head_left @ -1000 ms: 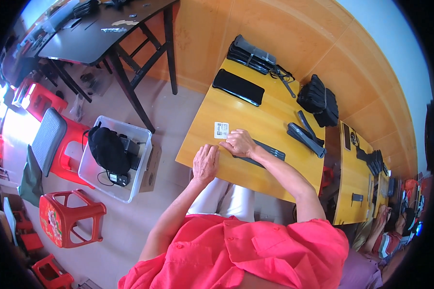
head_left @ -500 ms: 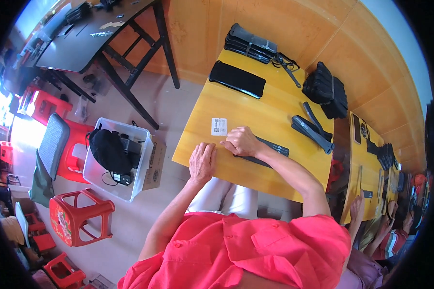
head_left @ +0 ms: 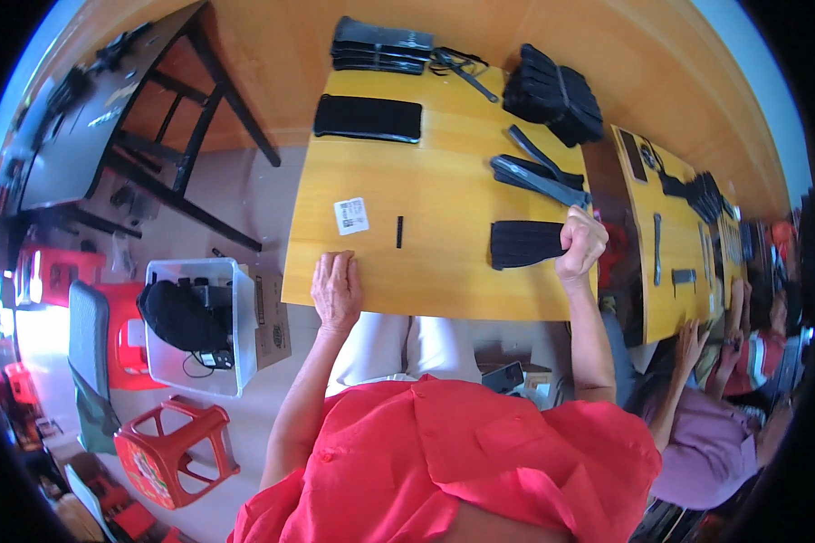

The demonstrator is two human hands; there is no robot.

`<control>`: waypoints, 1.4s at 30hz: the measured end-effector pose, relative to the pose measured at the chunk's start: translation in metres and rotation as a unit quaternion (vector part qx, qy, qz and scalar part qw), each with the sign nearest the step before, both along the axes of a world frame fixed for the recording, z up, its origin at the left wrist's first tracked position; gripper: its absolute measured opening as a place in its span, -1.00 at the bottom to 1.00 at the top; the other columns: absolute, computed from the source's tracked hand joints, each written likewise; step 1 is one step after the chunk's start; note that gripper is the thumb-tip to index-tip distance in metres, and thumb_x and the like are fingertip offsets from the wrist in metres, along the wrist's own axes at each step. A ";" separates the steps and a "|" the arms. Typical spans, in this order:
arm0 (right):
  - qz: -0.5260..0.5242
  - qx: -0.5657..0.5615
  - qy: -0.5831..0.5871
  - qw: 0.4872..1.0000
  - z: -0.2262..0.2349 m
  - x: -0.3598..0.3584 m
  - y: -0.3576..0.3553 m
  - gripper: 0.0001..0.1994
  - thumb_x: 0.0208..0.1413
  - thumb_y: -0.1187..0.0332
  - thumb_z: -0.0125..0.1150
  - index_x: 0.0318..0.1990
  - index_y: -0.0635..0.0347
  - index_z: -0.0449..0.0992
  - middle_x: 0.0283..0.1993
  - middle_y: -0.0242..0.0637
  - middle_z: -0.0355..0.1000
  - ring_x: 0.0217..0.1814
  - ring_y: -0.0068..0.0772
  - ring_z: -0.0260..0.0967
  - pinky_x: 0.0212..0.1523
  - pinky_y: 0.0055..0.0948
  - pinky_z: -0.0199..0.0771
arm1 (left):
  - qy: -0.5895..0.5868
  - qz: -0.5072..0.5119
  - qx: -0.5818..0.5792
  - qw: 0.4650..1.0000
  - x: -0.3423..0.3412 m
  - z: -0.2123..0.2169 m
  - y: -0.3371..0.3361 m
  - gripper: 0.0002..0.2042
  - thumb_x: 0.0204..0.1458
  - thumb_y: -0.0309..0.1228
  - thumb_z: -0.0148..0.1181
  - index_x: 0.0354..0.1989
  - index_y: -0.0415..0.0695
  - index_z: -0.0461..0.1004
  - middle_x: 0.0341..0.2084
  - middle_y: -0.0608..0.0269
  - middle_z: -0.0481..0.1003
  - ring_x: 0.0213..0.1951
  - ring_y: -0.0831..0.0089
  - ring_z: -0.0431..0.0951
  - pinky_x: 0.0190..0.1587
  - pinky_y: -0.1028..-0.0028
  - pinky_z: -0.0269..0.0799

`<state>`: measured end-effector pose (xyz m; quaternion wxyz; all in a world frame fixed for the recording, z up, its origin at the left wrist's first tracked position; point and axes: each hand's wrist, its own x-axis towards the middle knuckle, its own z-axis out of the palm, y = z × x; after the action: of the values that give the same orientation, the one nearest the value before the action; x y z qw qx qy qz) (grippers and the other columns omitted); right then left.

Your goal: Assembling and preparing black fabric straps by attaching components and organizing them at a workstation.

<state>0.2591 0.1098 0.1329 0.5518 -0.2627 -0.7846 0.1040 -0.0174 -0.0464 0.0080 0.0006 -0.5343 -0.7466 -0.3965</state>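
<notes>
Right hand [head_left: 583, 242]: now shifted rightward, away from the left, fingers curled, apparently pinching the right end of a black cloth piece [head_left: 525, 244] lying near the right edge of the yellow table [head_left: 444, 285]. Left hand [head_left: 337, 294]: fingers extended, close together, resting at the front edge. Black strip [head_left: 399, 232]: now exposed between them, suggesting separate handling of the cloth.

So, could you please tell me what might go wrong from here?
The dark ribbed piece could slip off the table, since the right hand grips its end close to the table's right edge. That hand might also knock the folded dark straps lying just beyond it. The small black strip lies loose and could perhaps be brushed aside by the left hand.
</notes>
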 end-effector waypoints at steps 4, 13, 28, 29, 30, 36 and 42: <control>-0.045 0.040 -0.015 0.998 -0.006 0.011 -0.019 -0.54 0.13 0.27 -0.28 -0.82 0.16 0.00 -0.83 -0.38 -0.06 -0.81 -0.47 -0.09 -0.71 -0.46 -0.19 | 0.006 -0.005 0.007 1.000 0.004 0.001 0.005 -0.90 0.03 -0.46 0.01 -0.31 -0.18 0.41 -0.39 0.11 0.37 -0.30 0.15 0.40 -0.25 0.27 0.32; -0.047 0.128 0.167 0.977 0.095 0.057 -0.055 -0.38 0.24 -0.11 -0.59 -0.79 0.06 0.00 -0.76 -0.49 -0.09 -0.69 -0.54 -0.19 -0.58 -0.50 -0.18 | 0.005 -0.005 0.014 1.000 0.004 0.002 -0.001 -0.90 0.02 -0.45 0.03 -0.32 -0.20 0.42 -0.43 0.12 0.38 -0.34 0.17 0.40 -0.28 0.28 0.31; 0.633 -0.256 0.389 0.618 0.034 -0.024 0.006 -0.34 0.21 -0.13 -0.62 -0.78 0.04 0.20 -0.72 -0.45 0.11 -0.66 -0.51 -0.02 -0.56 -0.49 0.02 | -0.688 -0.495 -0.195 0.494 0.094 0.087 -0.004 -0.43 0.04 0.00 0.07 0.08 -0.20 0.31 -0.07 0.18 0.43 -0.06 0.41 0.42 0.04 0.38 0.27; 0.635 -0.277 0.398 0.602 0.026 -0.032 0.005 -0.34 0.22 -0.13 -0.60 -0.78 0.05 0.19 -0.73 -0.45 0.09 -0.66 -0.52 -0.02 -0.56 -0.50 0.01 | -0.687 -0.497 -0.197 0.492 0.099 0.092 -0.005 -0.43 0.04 0.00 0.07 0.08 -0.20 0.31 -0.07 0.18 0.43 -0.06 0.41 0.42 0.04 0.38 0.27; 0.640 -0.296 0.420 0.572 0.019 -0.039 0.001 -0.35 0.21 -0.12 -0.58 -0.77 0.05 0.19 -0.72 -0.45 0.09 -0.66 -0.52 -0.03 -0.56 -0.51 0.01 | -0.670 -0.487 -0.204 0.522 0.104 0.103 -0.007 -0.47 0.00 -0.09 0.16 0.05 -0.20 0.33 -0.11 0.20 0.45 -0.07 0.45 0.43 0.05 0.39 0.28; 0.451 -0.486 0.493 0.563 0.003 -0.072 -0.019 -0.35 0.18 -0.20 -0.46 -0.37 0.17 0.45 -0.52 -0.31 0.33 -0.42 -0.37 0.26 -0.34 -0.40 0.27 | -0.677 -0.383 -0.149 0.611 0.104 0.086 -0.012 -0.86 0.02 -0.45 0.18 -0.25 -0.16 0.52 -0.45 0.39 0.54 -0.40 0.67 0.51 -0.26 0.58 0.44; 0.318 -0.700 0.404 0.496 -0.013 -0.069 -0.085 -0.32 0.17 -0.19 -0.32 0.11 0.30 0.26 -0.09 -0.08 0.40 -0.11 -0.24 0.42 -0.12 -0.36 0.48 | -0.654 -0.273 -0.078 0.702 0.093 0.092 -0.006 -0.93 0.01 -0.45 0.18 -0.36 -0.15 0.54 -0.63 0.52 0.40 -0.56 0.76 0.32 -0.41 0.66 0.28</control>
<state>0.1901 0.0247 0.1196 0.3738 -0.2250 -0.1767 0.8823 0.0757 -0.0522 0.1001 -0.6374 -0.3193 -0.4096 -0.5692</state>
